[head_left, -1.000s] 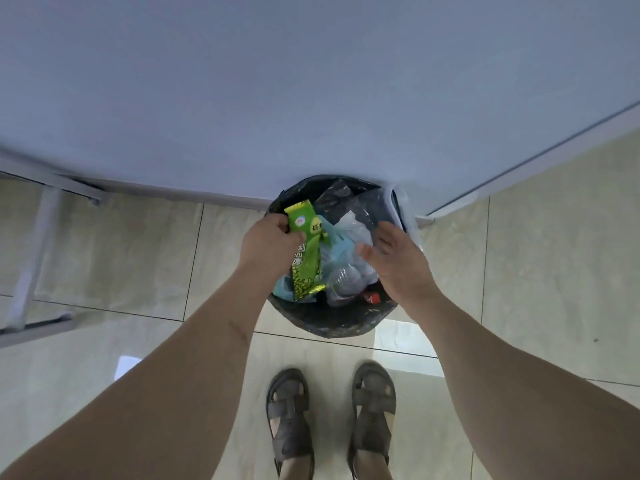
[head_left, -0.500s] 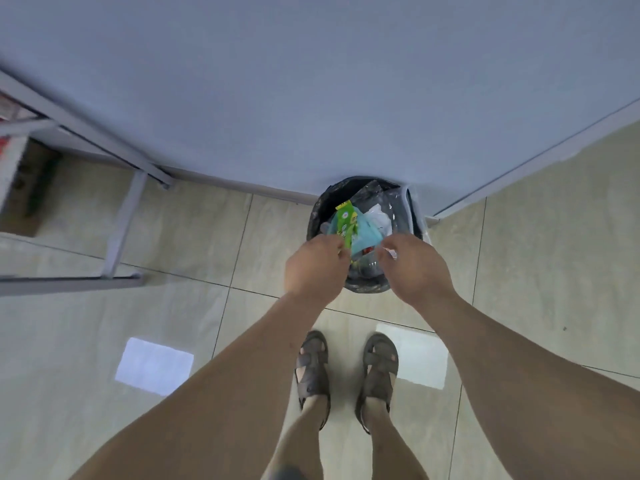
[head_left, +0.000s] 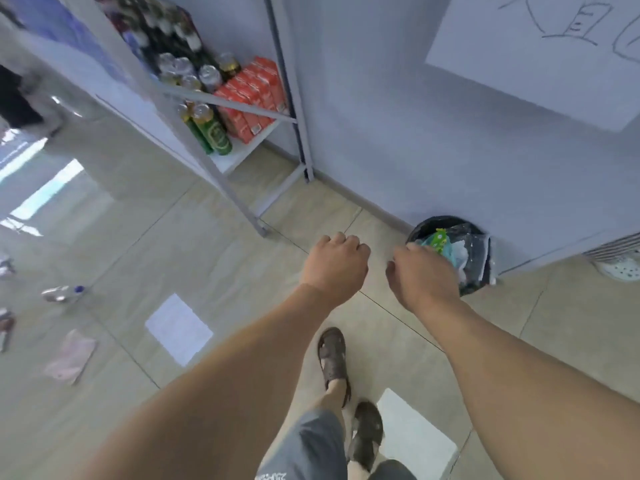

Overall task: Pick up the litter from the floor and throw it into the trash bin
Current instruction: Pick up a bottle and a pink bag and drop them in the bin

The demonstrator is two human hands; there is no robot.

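Note:
The black trash bin stands against the wall at the right, filled with wrappers, a green snack packet on top. My left hand is a loose fist over the floor tiles, left of the bin, holding nothing. My right hand hovers at the bin's left rim with fingers curled and nothing in it. Litter lies on the floor at the far left: a plastic bottle and a pinkish bag.
A metal shelf rack with cans and red cartons stands at the upper left against the wall. More small litter lies at the left edge. My sandalled feet are below. A floor drain is at the right.
The green packet left my left hand and now lies in the bin. Both hands pulled back from the bin, and my view swung left and up, showing the shelf and the floor litter.

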